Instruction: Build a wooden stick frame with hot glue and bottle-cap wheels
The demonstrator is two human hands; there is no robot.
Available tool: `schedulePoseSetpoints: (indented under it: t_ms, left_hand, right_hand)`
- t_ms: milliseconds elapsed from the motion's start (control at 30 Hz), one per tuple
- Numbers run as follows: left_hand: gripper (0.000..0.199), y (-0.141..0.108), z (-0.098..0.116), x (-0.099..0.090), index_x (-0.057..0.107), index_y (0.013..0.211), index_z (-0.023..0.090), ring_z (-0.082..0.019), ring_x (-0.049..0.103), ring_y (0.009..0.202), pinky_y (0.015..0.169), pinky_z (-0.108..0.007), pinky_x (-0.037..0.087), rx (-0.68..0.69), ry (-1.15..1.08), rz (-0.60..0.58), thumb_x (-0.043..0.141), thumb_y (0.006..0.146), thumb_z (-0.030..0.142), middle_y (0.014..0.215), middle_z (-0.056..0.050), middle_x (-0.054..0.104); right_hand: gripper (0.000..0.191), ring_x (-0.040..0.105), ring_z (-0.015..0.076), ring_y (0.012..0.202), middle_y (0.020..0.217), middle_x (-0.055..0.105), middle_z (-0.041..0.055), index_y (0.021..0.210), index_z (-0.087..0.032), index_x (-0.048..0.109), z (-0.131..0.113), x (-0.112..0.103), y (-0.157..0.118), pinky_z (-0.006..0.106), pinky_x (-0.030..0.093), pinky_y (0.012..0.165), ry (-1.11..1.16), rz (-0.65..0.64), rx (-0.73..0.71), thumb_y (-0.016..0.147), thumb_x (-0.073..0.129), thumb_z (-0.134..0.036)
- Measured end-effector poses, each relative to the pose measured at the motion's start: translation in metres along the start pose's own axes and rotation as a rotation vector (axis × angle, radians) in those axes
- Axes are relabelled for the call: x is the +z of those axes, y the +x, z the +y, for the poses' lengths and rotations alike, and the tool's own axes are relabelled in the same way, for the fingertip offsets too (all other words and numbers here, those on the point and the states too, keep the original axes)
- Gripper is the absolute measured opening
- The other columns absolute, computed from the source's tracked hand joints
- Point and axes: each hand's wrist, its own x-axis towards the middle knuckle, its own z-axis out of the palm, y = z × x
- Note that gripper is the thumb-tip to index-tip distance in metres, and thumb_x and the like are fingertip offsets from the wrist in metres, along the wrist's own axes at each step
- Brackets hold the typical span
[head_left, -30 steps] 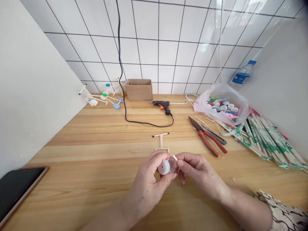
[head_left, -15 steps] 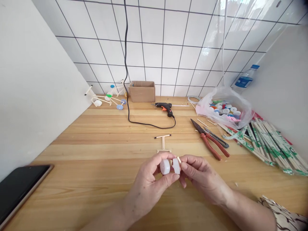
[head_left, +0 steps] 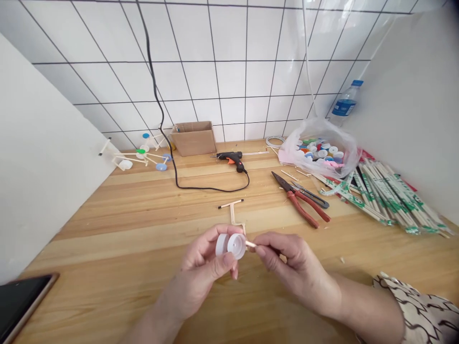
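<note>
Two white bottle caps sit between the fingers and thumb of my left hand, and the nearer cap shows its hollow inside. My right hand pinches a short pale stick between thumb and forefinger. The stick's left end is at the right edge of the caps; whether it is joined to them I cannot tell. Just beyond my left hand lies a small wooden stick frame with a black-tipped crossbar, its near part hidden by my fingers.
A glue gun with a black cable, a cardboard box and stick-and-cap models are at the back. To the right are red-handled pliers, snips, a bag of caps, wrapped sticks and a bottle. A phone lies front left.
The view has swung to the right. The caps have turned so that one shows its open side, and the stick in my right hand now points left, nearly level, instead of upward.
</note>
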Motion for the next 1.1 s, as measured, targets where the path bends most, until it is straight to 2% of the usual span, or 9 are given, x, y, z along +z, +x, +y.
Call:
schedulePoseSetpoints:
  t_ms: [200,533,633,733,800,900,967,1033,1100]
  left_hand:
    - [0.026,0.001,0.004,-0.002,0.067,0.102,0.023,-0.011,0.055,0.064,0.058,-0.022,0.051,-0.052,0.023,-0.046,0.071,0.079,0.034,0.086,-0.002,0.063]
    - [0.03,-0.003,0.005,-0.002,0.067,0.094,0.022,-0.012,0.053,0.062,0.058,-0.022,0.046,-0.131,0.265,0.014,0.076,0.071,0.038,0.072,0.0,0.063]
    - [0.025,-0.006,0.006,-0.001,0.067,0.093,0.021,-0.013,0.053,0.063,0.059,-0.022,0.045,-0.081,0.371,0.012,0.073,0.074,0.034,0.073,0.0,0.06]
    - [0.019,-0.01,0.006,-0.001,0.065,0.095,0.022,-0.013,0.053,0.063,0.058,-0.022,0.044,0.048,0.515,-0.048,0.069,0.078,0.028,0.075,0.0,0.058]
    - [0.018,-0.011,0.007,-0.001,0.065,0.097,0.022,-0.014,0.054,0.065,0.061,-0.023,0.044,0.132,0.604,-0.07,0.066,0.079,0.025,0.076,-0.001,0.058]
    - [0.016,-0.011,0.011,0.0,0.063,0.095,0.021,-0.015,0.056,0.069,0.066,-0.025,0.045,0.2,0.682,-0.105,0.065,0.079,0.022,0.078,-0.002,0.06]
    - [0.014,-0.01,0.014,0.002,0.062,0.094,0.02,-0.015,0.056,0.068,0.066,-0.026,0.045,0.181,0.685,-0.133,0.063,0.08,0.021,0.077,-0.002,0.061]
    - [0.013,-0.01,0.017,0.005,0.062,0.092,0.019,-0.016,0.055,0.068,0.066,-0.027,0.044,0.167,0.665,-0.139,0.062,0.08,0.02,0.076,-0.002,0.06]
    - [0.012,-0.009,0.018,0.007,0.061,0.091,0.019,-0.015,0.054,0.068,0.066,-0.027,0.044,0.15,0.624,-0.132,0.063,0.079,0.02,0.075,-0.002,0.059]
  right_hand:
    - [0.021,0.051,0.0113,0.057,0.069,0.062,0.0025,0.092,-0.016,0.061,-0.001,-0.002,-0.006,0.022,0.04,0.055,-0.358,-0.055,-0.293,0.093,0.04,-0.013]
    - [0.022,0.047,0.0143,0.052,0.062,0.06,0.0037,0.084,-0.013,0.058,0.0,-0.001,-0.009,0.027,0.034,0.049,-0.742,-0.137,-0.353,0.089,0.037,-0.011]
    - [0.021,0.045,0.0151,0.05,0.061,0.058,0.0043,0.077,-0.015,0.056,-0.003,0.0,-0.008,0.028,0.032,0.047,-0.802,-0.152,-0.423,0.084,0.038,-0.006]
    - [0.023,0.042,0.0155,0.049,0.06,0.056,0.0052,0.074,-0.015,0.055,-0.004,-0.001,-0.008,0.029,0.03,0.045,-0.801,-0.168,-0.498,0.081,0.037,-0.004]
    - [0.023,0.041,0.0143,0.05,0.06,0.054,0.0042,0.075,-0.014,0.055,-0.006,-0.002,-0.007,0.027,0.032,0.047,-0.682,-0.226,-0.42,0.083,0.035,-0.005]
    - [0.025,0.041,0.011,0.053,0.061,0.049,-0.0006,0.077,-0.015,0.055,-0.01,-0.004,-0.003,0.022,0.036,0.05,-0.347,-0.339,-0.124,0.09,0.034,-0.013]
    - [0.026,0.04,0.0096,0.054,0.061,0.044,-0.0029,0.074,-0.016,0.054,-0.011,-0.004,-0.001,0.02,0.036,0.052,-0.168,-0.38,0.038,0.092,0.035,-0.017]
    - [0.028,0.04,0.0094,0.054,0.061,0.044,-0.003,0.073,-0.017,0.053,-0.01,-0.003,0.0,0.019,0.036,0.052,-0.118,-0.385,0.061,0.093,0.035,-0.018]
    - [0.026,0.042,0.0103,0.053,0.061,0.047,-0.0016,0.076,-0.016,0.054,-0.007,-0.001,-0.001,0.021,0.036,0.051,-0.209,-0.338,-0.073,0.092,0.034,-0.015]
